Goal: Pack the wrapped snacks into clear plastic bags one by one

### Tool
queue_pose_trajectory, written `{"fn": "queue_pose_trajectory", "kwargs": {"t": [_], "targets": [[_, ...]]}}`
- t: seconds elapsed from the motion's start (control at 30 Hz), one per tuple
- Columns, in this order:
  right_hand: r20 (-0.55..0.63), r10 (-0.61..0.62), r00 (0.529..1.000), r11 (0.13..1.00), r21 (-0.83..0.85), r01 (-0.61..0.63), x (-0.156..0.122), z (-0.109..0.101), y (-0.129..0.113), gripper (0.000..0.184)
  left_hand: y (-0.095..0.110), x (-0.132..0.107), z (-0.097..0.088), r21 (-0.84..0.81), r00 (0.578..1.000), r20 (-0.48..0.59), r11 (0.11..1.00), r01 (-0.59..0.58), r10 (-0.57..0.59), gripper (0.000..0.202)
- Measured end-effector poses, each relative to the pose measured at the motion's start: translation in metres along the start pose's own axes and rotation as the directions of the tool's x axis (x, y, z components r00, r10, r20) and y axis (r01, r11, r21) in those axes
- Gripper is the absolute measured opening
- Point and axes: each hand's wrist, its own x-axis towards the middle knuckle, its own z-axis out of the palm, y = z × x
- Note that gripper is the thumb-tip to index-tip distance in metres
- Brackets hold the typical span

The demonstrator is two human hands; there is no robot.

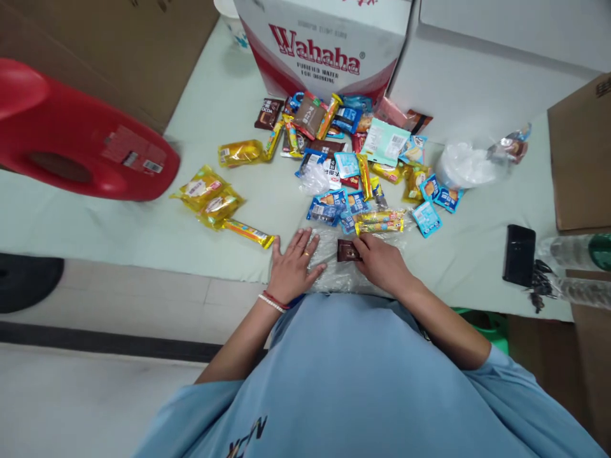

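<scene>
**Brown-wrapped snack packet [346, 250] in the grasp of the right hand [382, 262]**

Directions are taken from the packet as clock centre. The right hand, at 4 o'clock, pinches the packet's near edge between thumb and fingers. The packet lies over a crinkled clear plastic sheet [329, 280]; whether the two touch cannot be determined. The left hand [293, 266], at 9 o'clock, is released, palm down with fingers spread, resting at the sheet's edge on the cloth-covered surface [281, 200].

A pair of yellow-wrapped sticks [380, 222] lies just beyond, at 1 o'clock. A mixed heap of wrapped snacks stands at 12 o'clock, backed by a Wahaha purified water carton [329, 54]. Yellow packets [207, 196] lie near 10 o'clock; farther out that way is a red jug [95, 137]. A black rectangular object [519, 254] is noted at 3 o'clock.
</scene>
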Motion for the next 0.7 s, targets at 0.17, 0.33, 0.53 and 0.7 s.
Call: {"fn": "queue_pose_trajectory", "kwargs": {"t": [0.17, 0.33, 0.53, 0.7], "targets": [[-0.001, -0.045, 0.999, 0.998, 0.032, 0.045, -0.001, 0.003, 0.002, 0.037, 0.001, -0.003, 0.002, 0.013, 0.999, -0.030, 0.999, 0.034, -0.034, 0.077], [-0.077, -0.101, 0.992, 0.971, 0.208, 0.115, -0.017, 0.000, 0.020, 0.050, -0.005, -0.026, -0.010, 0.041, 0.989, -0.148, 0.999, -0.018, 0.024, 0.066], [-0.080, -0.381, 0.921, 0.869, 0.310, 0.386, -0.077, 0.012, 0.067, 0.051, -0.021, -0.051, -0.026, -0.159, 0.906, 0.091, 0.904, -0.397, 0.413, 0.070], [-0.218, -0.230, 0.948, 0.907, 0.306, 0.291, -0.087, 0.041, 0.078, 0.023, -0.023, -0.042, -0.014, -0.164, 0.944, 0.051, 0.935, -0.315, 0.327, 0.055]]}}
